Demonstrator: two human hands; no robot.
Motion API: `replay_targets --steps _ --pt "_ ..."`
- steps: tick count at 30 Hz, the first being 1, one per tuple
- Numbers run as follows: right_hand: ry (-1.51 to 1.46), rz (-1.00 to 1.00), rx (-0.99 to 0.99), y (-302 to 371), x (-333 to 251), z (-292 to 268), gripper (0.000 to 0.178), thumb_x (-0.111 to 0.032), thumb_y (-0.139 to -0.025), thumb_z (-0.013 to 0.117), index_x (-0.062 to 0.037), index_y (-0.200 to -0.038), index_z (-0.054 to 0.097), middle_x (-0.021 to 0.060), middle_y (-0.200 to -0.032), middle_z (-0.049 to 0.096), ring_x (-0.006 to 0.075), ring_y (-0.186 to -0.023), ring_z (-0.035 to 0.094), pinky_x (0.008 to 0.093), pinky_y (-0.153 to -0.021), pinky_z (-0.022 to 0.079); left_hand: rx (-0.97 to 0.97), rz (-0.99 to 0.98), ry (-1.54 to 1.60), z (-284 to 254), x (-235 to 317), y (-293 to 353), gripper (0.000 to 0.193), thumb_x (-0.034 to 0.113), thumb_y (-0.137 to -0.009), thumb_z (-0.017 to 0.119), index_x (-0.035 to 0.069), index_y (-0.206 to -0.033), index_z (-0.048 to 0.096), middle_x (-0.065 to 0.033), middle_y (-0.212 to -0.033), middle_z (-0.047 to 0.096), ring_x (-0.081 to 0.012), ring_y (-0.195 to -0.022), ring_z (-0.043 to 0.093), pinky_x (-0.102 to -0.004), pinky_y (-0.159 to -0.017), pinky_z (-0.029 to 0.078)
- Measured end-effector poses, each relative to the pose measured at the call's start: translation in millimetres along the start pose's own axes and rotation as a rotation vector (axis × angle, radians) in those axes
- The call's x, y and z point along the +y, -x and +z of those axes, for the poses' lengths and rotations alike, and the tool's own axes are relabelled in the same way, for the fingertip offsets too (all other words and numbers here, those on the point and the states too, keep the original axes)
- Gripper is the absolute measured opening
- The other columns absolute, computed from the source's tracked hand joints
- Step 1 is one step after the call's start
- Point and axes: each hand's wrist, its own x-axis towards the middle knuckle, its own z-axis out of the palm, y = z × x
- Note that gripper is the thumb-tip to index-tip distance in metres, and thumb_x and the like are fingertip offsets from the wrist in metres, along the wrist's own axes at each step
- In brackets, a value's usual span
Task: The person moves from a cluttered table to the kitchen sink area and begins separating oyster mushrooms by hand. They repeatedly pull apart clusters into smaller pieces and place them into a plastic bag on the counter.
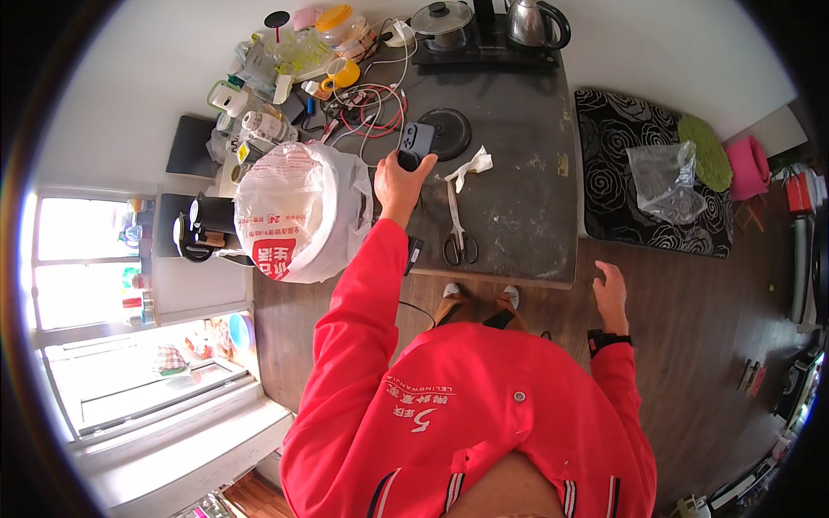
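1. Brown floor [682, 328] spreads right of the left hand [399, 186] and nearer the body.
2. Dark, pale-flecked table [527, 190] lies beneath that hand.
3. White plastic bag [289, 194] bulges just left of it.
4. Scissors [456, 220] lie to its right, tips at a white scrap [474, 167].
5. Right hand [612, 298], well rightward, hangs past the table, fingers loosely curved.
6. Dark grey device [418, 136]: left thumb and fingers close narrowly around its near end.

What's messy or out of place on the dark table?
Pale smudges mark the tabletop, so it looks unwiped. Red and white cables lie tangled beyond the left hand. A crumpled white scrap lies by the scissors.
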Motion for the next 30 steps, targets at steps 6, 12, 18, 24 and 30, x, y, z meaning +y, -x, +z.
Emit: replay_targets --steps 6,12,18,24,30 --pt "0.03 0.253 -0.192 16 4 4 0.008 -0.012 -0.081 0.064 -0.0094 -0.088 0.065 0.0099 -0.088 0.065 0.0277 -0.08 0.063 0.0373 -0.07 0.05 -0.056 0.026 -0.117 33 14 -40 0.08 0.065 -0.063 0.071 -0.004 -0.103 0.063 -0.0222 -0.104 0.062 -0.035 -0.099 0.061 -0.0406 -0.085 0.05" --pt "0.079 0.483 -0.298 63 19 -5 0.014 -0.021 -0.084 0.062 -0.0091 -0.089 0.068 0.0144 -0.084 0.068 0.0322 -0.078 0.065 0.041 -0.067 0.05 -0.021 0.1 -0.248 83 19 -73 0.076 0.061 -0.061 0.075 -0.004 -0.098 0.061 -0.0168 -0.097 0.063 -0.0329 -0.093 0.062 -0.0399 -0.079 0.052" --pt "0.091 0.437 -0.311 109 37 -17 0.017 -0.015 -0.084 0.059 -0.0082 -0.098 0.067 0.0131 -0.092 0.067 0.0289 -0.083 0.065 0.0376 -0.074 0.051 0.021 0.107 -0.312 112 11 -89 0.088 0.058 -0.061 0.077 -0.002 -0.119 0.05 -0.0152 -0.101 0.062 -0.032 -0.094 0.061 -0.0417 -0.08 0.05" --pt "-0.008 0.389 -0.36 88 34 -8 0.02 -0.016 -0.084 0.06 -0.0078 -0.101 0.066 0.0122 -0.096 0.066 0.0269 -0.085 0.065 0.0366 -0.075 0.051 0.213 0.431 -0.151 100 22 -61 0.081 0.045 -0.063 0.079 0.002 -0.124 0.048 -0.0136 -0.115 0.055 -0.0309 -0.112 0.049 -0.0428 -0.091 0.043" --pt "-0.033 0.257 -0.455 32 12 14 0.022 -0.018 -0.085 0.06 -0.007 -0.104 0.064 0.0117 -0.099 0.065 0.0267 -0.087 0.065 0.0368 -0.076 0.051 -0.328 0.479 -0.49 108 13 -4 0.023 0.03 -0.079 0.064 0.008 -0.085 0.068 -0.0093 -0.096 0.066 -0.0291 -0.098 0.06 -0.0409 -0.082 0.05"
